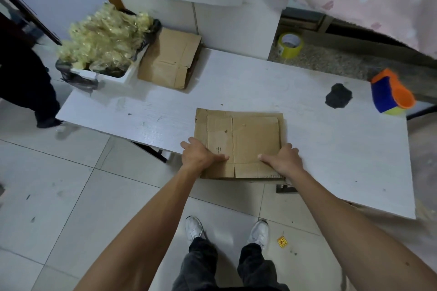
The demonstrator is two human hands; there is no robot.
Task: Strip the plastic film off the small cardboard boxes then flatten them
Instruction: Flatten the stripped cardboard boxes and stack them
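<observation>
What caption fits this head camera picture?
Left hand and right hand hold a flattened cardboard box on the white table.

Glowing soft, even and slightly dim, with a cool cast. Throwing only faint shadows under the table (331, 149) and beside the flattened cardboard (246, 139). Bowing straight lines outward toward the corners. Smearing the film heap (101, 35) at left; rendering the centre fairly sharp.

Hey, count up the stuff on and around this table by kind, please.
Cardboard piles: 2 (near pile, far pile)
Tape roll: 1
Tape dispenser: 1
Film bin: 1
Black lump: 1
Total: 6
</observation>
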